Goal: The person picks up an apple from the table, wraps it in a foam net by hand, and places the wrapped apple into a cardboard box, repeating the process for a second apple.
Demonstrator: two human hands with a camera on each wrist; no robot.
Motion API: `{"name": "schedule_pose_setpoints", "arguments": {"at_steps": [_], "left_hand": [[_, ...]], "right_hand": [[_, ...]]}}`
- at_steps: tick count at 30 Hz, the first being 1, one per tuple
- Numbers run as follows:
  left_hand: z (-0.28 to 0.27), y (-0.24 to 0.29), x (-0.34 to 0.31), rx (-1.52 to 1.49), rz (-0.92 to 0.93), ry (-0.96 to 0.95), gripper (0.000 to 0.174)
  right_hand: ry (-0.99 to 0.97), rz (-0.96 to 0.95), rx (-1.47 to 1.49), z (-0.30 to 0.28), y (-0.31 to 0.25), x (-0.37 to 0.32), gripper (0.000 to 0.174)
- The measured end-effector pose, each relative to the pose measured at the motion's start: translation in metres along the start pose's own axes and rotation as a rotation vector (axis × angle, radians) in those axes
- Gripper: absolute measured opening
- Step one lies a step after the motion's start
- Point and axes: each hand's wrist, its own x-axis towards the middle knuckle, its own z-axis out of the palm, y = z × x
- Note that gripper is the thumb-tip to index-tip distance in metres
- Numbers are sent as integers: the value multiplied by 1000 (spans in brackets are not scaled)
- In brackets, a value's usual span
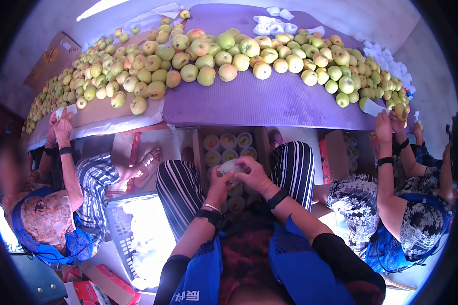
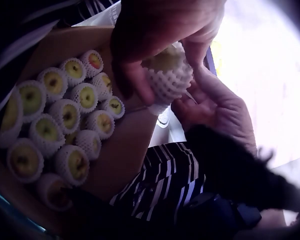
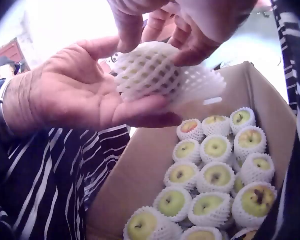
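Both hands hold an apple in a white foam net (image 3: 150, 72) above the carton between the person's knees. In the right wrist view the left hand (image 3: 75, 92) cradles it from below, fingers under the apple and thumb at its side. From above, the right hand (image 3: 195, 25) pinches the net, and a loose end of the mesh spreads out toward the right. Part of the bare apple (image 2: 162, 60) shows at the net's opening in the left wrist view. Below, the open carton (image 3: 117, 187) holds several netted apples (image 3: 216, 176) in rows, stem ends mostly up.
A long heap of bare apples (image 1: 206, 76) lies on the purple-covered table (image 1: 229, 104) ahead. White foam nets (image 1: 272, 25) lie at its back. A grey plastic basket (image 1: 122, 239) stands at the left. People sit on both sides, their hands (image 1: 63, 127) at the table edge.
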Motion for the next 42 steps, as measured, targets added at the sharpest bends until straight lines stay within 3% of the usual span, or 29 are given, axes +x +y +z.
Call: {"name": "schedule_pose_setpoints", "arguments": {"at_steps": [1, 3, 8, 10, 14, 16, 20, 22, 26, 28, 31, 32, 34, 37, 42], "left_hand": [[-1, 1, 0, -78, -12, 10, 49], [-2, 1, 1, -140, 31, -7, 47], [-5, 3, 3, -249, 61, -78, 43], [-6, 3, 2, -244, 52, -107, 40], [-8, 2, 4, -231, 27, -117, 41], [-8, 1, 5, -211, 19, -108, 41], [-9, 0, 5, -179, 14, -67, 42], [-5, 2, 3, -191, 33, -32, 42], [-2, 5, 1, -239, 65, -20, 44], [-4, 4, 3, -233, 87, -45, 45], [-1, 4, 2, -134, 122, -60, 46], [-1, 4, 1, -134, 121, -58, 46], [-1, 4, 1, -79, 94, -105, 46], [0, 5, 2, -142, 59, -103, 45], [1, 6, 1, -171, 17, -125, 43]], "right_hand": [[3, 0, 2, 0, 6, 1, 25], [249, 215, 358, -5, 19, 8, 22], [502, 455, 415, -14, 30, 7, 20], [417, 499, 517, -13, 26, 7, 18], [244, 543, 426, -15, 26, 7, 22], [231, 174, -185, -14, 37, 6, 22], [274, 120, -159, -17, 33, 6, 22], [198, 348, 372, -18, 21, 6, 24], [264, 451, 504, -19, 19, 6, 24], [126, 682, 786, -23, 11, 7, 23], [39, 744, 555, -26, 14, 8, 22], [38, 746, 556, -26, 17, 8, 22], [149, 470, 410, -25, 22, 9, 22], [173, 349, 547, -20, 24, 10, 21], [108, 366, 491, -16, 17, 9, 18]]}}
